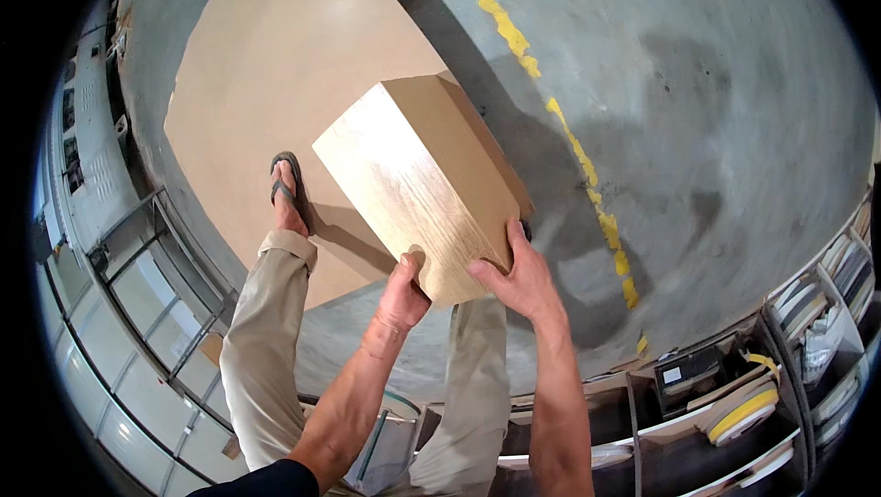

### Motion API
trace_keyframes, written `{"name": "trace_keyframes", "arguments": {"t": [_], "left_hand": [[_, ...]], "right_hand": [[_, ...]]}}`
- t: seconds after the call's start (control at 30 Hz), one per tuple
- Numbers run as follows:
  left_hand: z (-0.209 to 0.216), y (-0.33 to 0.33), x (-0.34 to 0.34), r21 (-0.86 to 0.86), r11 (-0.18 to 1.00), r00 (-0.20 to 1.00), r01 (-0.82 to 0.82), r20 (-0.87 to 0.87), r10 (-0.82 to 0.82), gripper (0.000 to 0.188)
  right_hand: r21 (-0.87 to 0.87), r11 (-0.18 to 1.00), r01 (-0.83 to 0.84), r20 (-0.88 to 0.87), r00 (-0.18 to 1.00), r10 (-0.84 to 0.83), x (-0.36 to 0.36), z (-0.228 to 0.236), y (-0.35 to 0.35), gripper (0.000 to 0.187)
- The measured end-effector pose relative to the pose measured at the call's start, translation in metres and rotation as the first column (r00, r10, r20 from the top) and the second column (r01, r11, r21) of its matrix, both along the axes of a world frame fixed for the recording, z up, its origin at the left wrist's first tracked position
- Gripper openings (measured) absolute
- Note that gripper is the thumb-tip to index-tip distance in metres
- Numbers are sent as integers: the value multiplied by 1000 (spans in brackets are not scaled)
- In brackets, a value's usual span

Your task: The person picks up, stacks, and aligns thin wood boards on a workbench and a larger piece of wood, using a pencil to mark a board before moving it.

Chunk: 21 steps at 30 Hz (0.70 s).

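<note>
A box-shaped piece with a pale wood-grain face [413,185] and plain brown sides is held up in front of me, over a large tan sheet [248,66] on the floor. My left hand [406,293] grips its near left corner, with the thumb on the wood-grain face and the other fingers hidden. On the near right corner is my right hand [521,275], its thumb over the face and its fingers along the brown side. Whether the piece is hollow underneath does not show.
My left foot in a dark flip-flop [292,187] stands on the sheet. A worn yellow line [587,167] crosses the grey floor at right. Shelves [633,424] with coiled rolls, including a yellow one [741,413], stand at the lower right. A metal frame [138,313] is at left.
</note>
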<state>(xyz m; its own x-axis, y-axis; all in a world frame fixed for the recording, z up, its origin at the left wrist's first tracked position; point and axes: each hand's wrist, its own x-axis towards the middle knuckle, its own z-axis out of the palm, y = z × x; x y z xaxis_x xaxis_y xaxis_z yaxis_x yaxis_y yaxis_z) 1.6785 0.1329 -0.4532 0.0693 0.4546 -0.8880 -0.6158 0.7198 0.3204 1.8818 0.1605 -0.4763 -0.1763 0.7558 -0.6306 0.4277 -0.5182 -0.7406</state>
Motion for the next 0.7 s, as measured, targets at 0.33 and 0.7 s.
{"name": "trace_keyframes", "arguments": {"t": [0.33,0.7], "left_hand": [[-3,-2,2,14,999,999,45,-24,-44,97],[-4,-2,6,-60,993,994,-98,-44,95,95]], "right_hand": [[-75,997,-19,-22,1000,17,5,8,10,99],[-211,977,26,-104,993,-49,3,19,18,111]]}}
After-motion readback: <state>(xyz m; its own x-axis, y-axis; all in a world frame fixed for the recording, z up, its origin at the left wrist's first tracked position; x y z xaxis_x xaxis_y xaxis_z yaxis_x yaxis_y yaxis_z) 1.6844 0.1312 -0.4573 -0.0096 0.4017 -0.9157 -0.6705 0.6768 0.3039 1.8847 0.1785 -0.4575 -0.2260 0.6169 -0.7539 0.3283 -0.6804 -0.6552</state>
